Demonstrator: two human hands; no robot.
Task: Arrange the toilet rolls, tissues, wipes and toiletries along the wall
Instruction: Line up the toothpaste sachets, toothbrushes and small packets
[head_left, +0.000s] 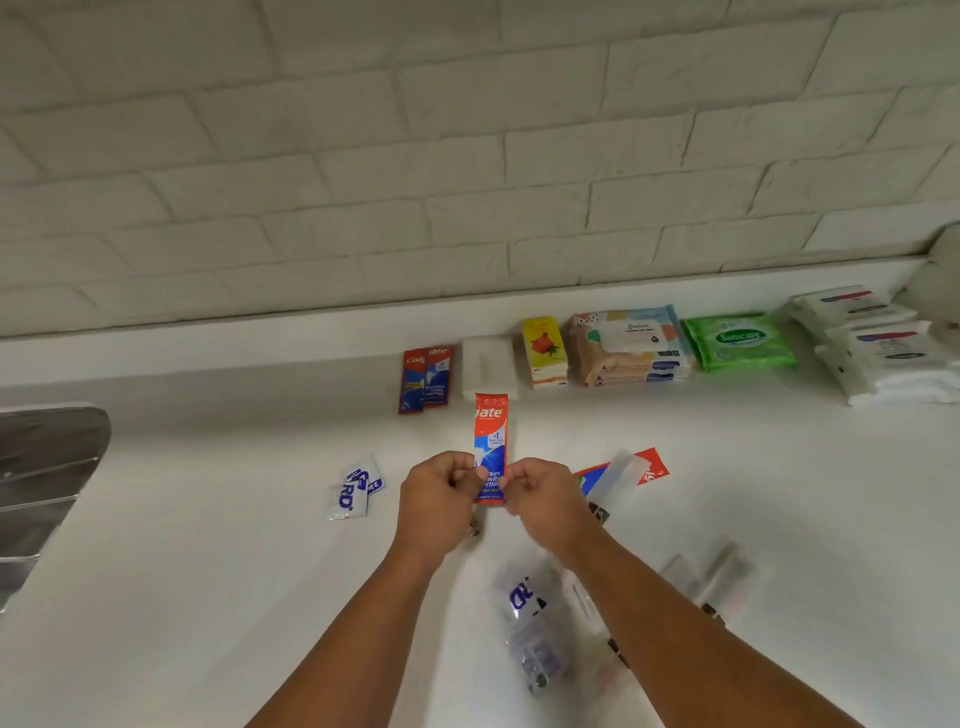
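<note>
Both hands meet over the middle of the white counter (208, 545). The left hand (439, 491) and the right hand (545, 496) each pinch a side edge of a red and blue toothpaste sachet (491, 431) near its lower end, fingers curled in. The sachet stands up between them, its top pointing toward the far wall (363, 182).

It looks light, thin and floppy, with a slick foil skin, so it would likely bend or slip if held by one corner. A grip on both edges, or flat across the middle, should steady it.

Two more toothpaste sachets (426, 379) already lie by the wall, just left of a white pack (487, 364), a yellow tissue pack (543, 351) and a green wipes pack (740, 340). Small blue and white sachets (356, 491) lie near the left hand.
</note>
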